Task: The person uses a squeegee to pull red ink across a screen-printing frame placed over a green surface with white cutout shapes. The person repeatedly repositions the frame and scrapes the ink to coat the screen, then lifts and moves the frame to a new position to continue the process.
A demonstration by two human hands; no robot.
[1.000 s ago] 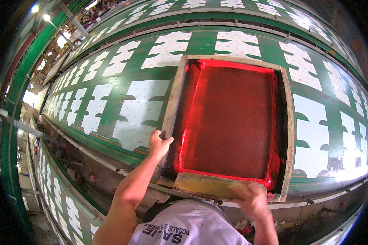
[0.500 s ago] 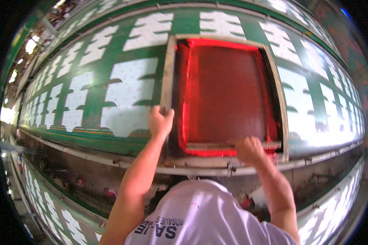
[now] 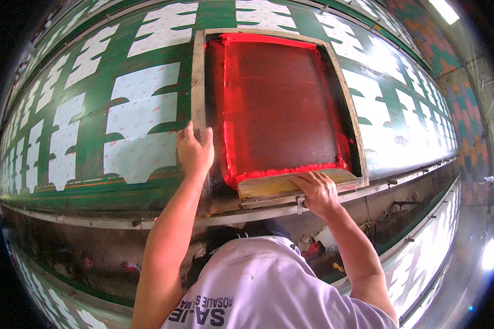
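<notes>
A wooden-edged printing screen [image 3: 346, 88] lies on the green table, its dark red mesh ringed with thick bright red ink [image 3: 229, 109]. My left hand [image 3: 195, 149] straddles the left wooden rail, thumb on the inner side and fingers on the outer. At the screen's near end, my right hand [image 3: 318, 191] holds a wide wooden squeegee [image 3: 269, 187] with its fingers laid over the board. The squeegee leans so that its broad, yellow-stained face shows, and red ink runs along its far edge. What lies beneath the screen is hidden.
White cut pieces with small red prints [image 3: 142, 131] lie in rows left of the screen. More white pieces [image 3: 368, 101] continue to the right under glare. A metal rail [image 3: 121, 223] borders the table's near edge. Behind me stands another table with white pieces [image 3: 417, 274].
The squeegee has tipped at the near end, from a thin bar to a broad face. My right hand's fingers now stretch over it. The whole view has shifted; my left hand stays at the rail.
</notes>
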